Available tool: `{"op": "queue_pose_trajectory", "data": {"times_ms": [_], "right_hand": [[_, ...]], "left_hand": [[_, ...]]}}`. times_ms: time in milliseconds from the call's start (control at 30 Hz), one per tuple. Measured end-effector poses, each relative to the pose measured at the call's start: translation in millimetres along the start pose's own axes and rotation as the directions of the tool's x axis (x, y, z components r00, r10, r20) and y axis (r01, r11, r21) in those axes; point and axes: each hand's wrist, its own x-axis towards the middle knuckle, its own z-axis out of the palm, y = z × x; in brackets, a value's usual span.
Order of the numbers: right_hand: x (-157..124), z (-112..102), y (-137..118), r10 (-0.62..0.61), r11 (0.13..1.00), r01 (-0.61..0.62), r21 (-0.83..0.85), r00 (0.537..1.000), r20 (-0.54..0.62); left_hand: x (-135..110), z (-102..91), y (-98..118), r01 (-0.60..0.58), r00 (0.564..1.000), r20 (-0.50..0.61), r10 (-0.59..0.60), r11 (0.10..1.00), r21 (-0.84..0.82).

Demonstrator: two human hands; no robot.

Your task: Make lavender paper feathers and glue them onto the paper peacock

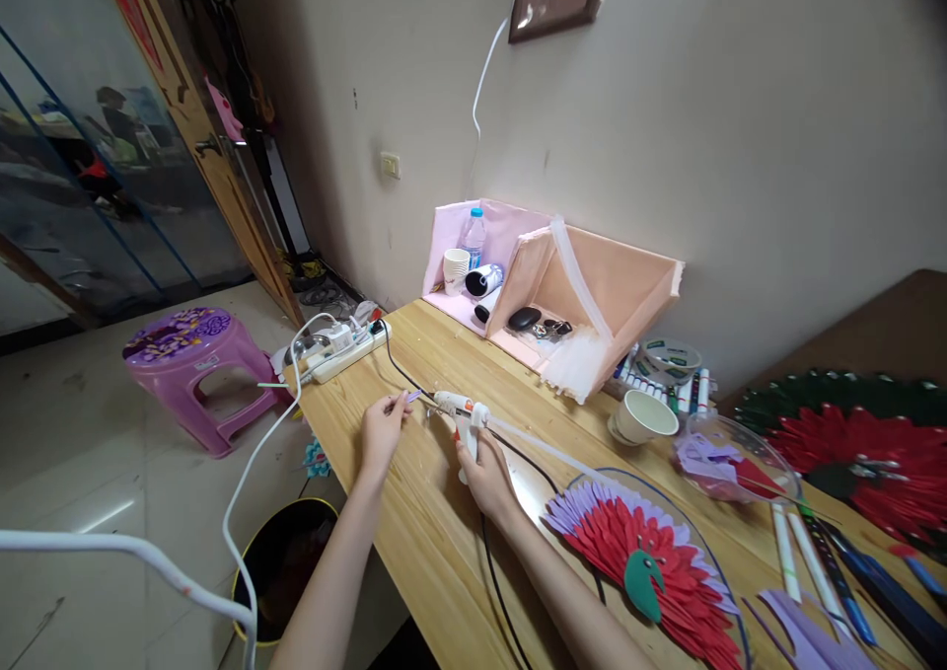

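Over wood (429, 542), hands (381, 431) pinch a lilac scrap (414, 396) and grip a white glue gun (457, 406).

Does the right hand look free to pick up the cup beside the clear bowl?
Probably not: the right hand grips the glue gun, which it would likely need to release before grasping the cup.

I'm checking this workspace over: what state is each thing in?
Glue gun: in the right hand, stick protruding; whether hot, cannot tell
Lilac piece: pinched in the left hand
Power strip: plugs inserted
Bottle: upright, cap on
Single paper cup: mouth up
Clear bowl: uncovered, holding pieces
Lilac-edged red decoration: lying face up
Bin: open-topped
Stool: upright
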Motion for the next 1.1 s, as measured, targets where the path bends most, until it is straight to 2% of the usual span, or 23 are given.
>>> {"op": "queue_pose_trajectory", "data": {"times_ms": [133,300,433,567,700,800,933,1000,1100], "right_hand": [[21,10,-4,0.011,0.999,-0.015,-0.051,0.997,-0.073],[59,36,-1,0.122,0.951,-0.147,-0.273,0.987,-0.109],[87,50,-1,0.136,0.894,-0.169,-0.416,0.985,-0.108],[105,56,-3,0.152,0.874,-0.195,-0.445,0.98,-0.131],[105,53,-3,0.135,0.883,-0.173,-0.436,0.984,-0.116],[90,35,-2,0.069,0.911,-0.092,-0.402,0.995,-0.071],[45,-16,-1,-0.008,0.95,-0.006,-0.311,0.999,-0.042],[17,-48,-1,-0.04,0.982,0.035,-0.187,0.999,-0.023],[-19,-96,1,0.002,0.999,-0.006,-0.046,0.996,-0.084]], "left_hand": [[-7,-9.6,1,0.057,0.997,-0.043,-0.062,0.994,-0.093],[-21,-16.5,4,0.075,0.994,-0.068,-0.085,0.989,-0.13],[-31,-17.2,6,0.143,0.983,-0.085,-0.16,0.973,-0.18],[-42,-14.1,11,0.179,0.979,-0.055,-0.195,0.96,-0.216],[-51,-7.9,20,0.193,0.98,-0.005,-0.197,0.964,-0.185],[-55,-0.6,29,0.179,0.984,0.042,-0.174,0.962,-0.205],[-65,16.6,43,0.169,0.976,0.172,-0.131,0.959,-0.23],[-74,29.7,48,0.202,0.954,0.269,-0.134,0.948,-0.247],[-93,54.5,55,0.272,0.889,0.438,-0.134,0.924,-0.268]]}}
